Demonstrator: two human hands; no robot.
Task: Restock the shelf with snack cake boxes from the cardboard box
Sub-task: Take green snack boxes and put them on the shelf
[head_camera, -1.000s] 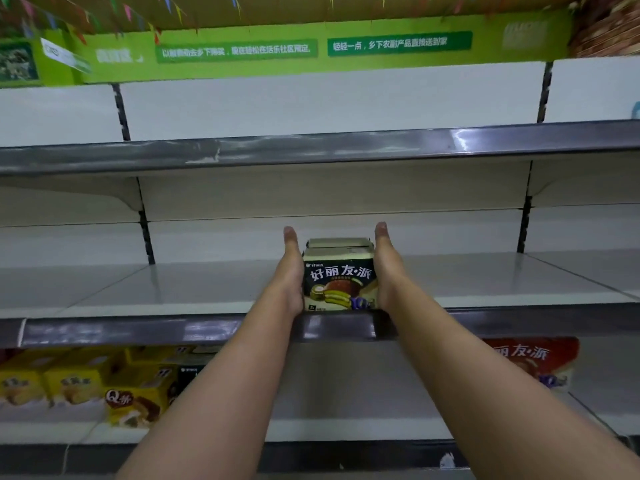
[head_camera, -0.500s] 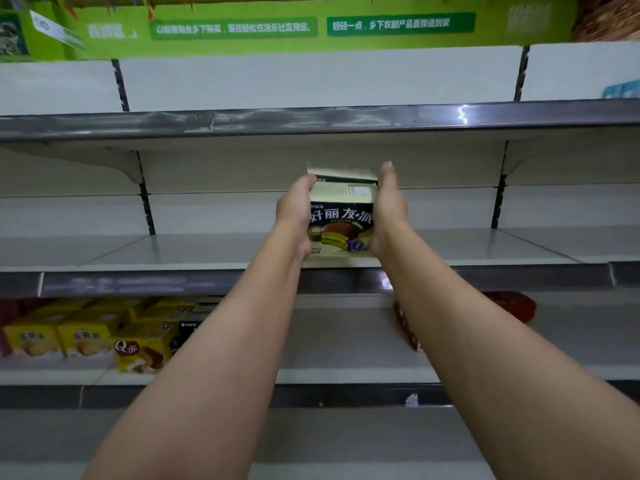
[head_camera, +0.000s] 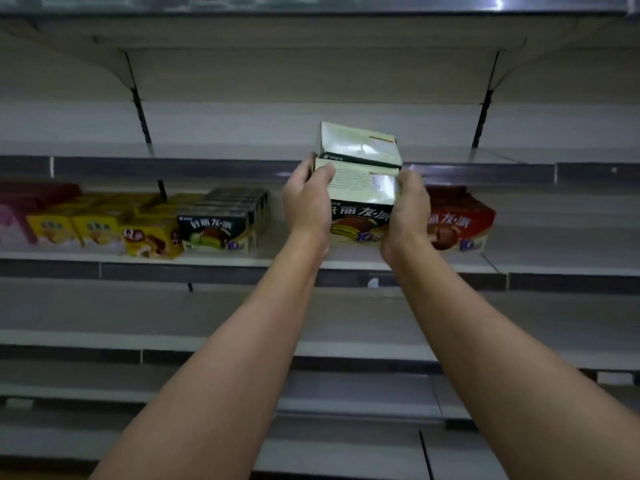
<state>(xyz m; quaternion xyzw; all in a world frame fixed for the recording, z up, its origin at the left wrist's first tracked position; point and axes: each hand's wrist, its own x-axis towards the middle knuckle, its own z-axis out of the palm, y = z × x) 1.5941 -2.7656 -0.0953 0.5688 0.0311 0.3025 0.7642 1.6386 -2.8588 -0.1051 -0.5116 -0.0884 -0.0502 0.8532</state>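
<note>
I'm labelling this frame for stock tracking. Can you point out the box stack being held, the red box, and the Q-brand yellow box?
held box stack (head_camera: 360, 221): head view, printed front of lower box.
red box (head_camera: 457, 223): head view, front face.
Q-brand yellow box (head_camera: 150, 239): head view, front face.

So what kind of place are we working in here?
Most likely a shop aisle: tiered grey metal shelving, rows of front-facing yellow snack boxes, and both hands holding stacked dark banana-cake boxes.

both forearms are bare up to the bottom frame edge, showing no sleeves. the left hand (head_camera: 306, 202) and right hand (head_camera: 405, 211) are ungloved.
</note>
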